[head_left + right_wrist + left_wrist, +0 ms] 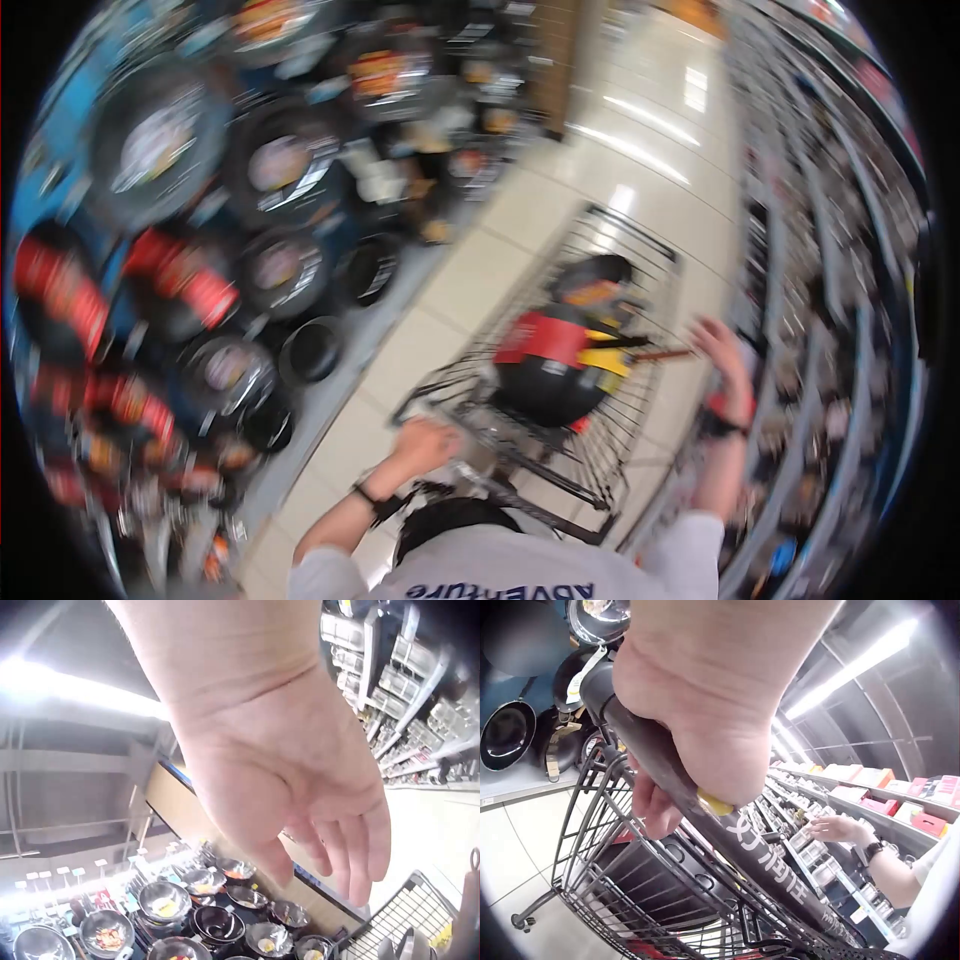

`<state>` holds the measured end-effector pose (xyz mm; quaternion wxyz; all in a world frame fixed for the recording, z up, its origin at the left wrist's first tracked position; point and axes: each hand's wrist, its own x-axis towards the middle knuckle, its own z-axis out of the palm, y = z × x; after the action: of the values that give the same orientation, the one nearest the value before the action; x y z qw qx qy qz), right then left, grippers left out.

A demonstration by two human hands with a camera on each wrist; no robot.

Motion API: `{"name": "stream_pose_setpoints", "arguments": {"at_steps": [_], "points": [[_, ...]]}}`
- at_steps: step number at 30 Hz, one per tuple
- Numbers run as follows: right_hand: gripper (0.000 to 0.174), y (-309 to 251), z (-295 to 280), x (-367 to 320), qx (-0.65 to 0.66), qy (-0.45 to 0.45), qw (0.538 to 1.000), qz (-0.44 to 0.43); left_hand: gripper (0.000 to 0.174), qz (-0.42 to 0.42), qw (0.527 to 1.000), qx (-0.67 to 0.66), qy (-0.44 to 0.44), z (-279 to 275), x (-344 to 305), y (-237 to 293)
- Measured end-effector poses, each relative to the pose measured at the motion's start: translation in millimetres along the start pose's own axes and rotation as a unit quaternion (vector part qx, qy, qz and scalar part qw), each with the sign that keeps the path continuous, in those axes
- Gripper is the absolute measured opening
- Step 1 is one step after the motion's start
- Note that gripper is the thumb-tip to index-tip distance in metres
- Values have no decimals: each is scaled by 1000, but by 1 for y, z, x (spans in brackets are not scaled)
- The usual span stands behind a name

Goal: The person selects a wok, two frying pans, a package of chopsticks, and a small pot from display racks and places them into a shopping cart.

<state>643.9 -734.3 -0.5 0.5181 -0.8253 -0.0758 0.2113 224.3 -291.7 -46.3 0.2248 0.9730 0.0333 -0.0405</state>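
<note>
Left hand (697,727) curled round cart handle (825,919), lettering (769,859) on it shown only by left wrist view, right hand (300,780) loosely spread and empty beside cart (640,240), pans (548,365) inside cart beyond handle

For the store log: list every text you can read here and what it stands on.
"ADVEnture", seen upside down: on the shirt.
White characters on the handle: I cannot make them out.
Pan labels: too blurred to read.
Price tags: too small to read.
</note>
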Motion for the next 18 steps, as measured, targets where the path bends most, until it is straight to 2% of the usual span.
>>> {"name": "stream_pose_setpoints", "arguments": {"at_steps": [2, 3, 4, 5, 6, 9, 11, 12, 14, 15, 17, 18], "points": [[46, -31, -7, -57, -32, 13, 999, -18, 28, 3, 1000, 28, 12, 4, 0, -2], [45, -28, -16, -82, 6, 6, 999, -31, 28, 21, 999, 16, 22, 9, 2, -3], [44, -14, -22, -104, -8, 74, 997, -24, 31, 38, 998, -29, 47, 12, 1, -6], [52, 10, -41, -120, -18, 49, 998, -26, 33, 38, 998, -8, 52, 14, 2, -9], [55, -23, -32, -158, -44, 35, 998, 26, 35, 46, 998, 11, 52, 18, 1, -12], [48, -71, 6, -264, -133, 28, 990, 28, 39, 47, 997, 3, 61, 28, -4, -14], [45, -101, 44, -329, -191, 20, 981, 28, 41, 71, 997, 15, 33, 31, -5, -17], [43, -115, 66, -356, -219, 12, 975, 23, 41, 64, 997, 13, 41, 32, -6, -19], [40, -133, 115, -402, -258, -21, 966, 7, 44, 108, 990, 37, 78, 34, -10, -20], [42, -127, 132, -412, -235, -100, 961, -103, 44, 105, 990, 39, 82, 34, -12, -19], [48, -92, 165, -409, -218, -140, 966, -20, 45, 104, 993, 3, 54, 37, -19, -22], [53, -62, 183, -402, -265, -138, 953, -55, 45, 101, 993, 10, 60, 41, -21, -29]]}}
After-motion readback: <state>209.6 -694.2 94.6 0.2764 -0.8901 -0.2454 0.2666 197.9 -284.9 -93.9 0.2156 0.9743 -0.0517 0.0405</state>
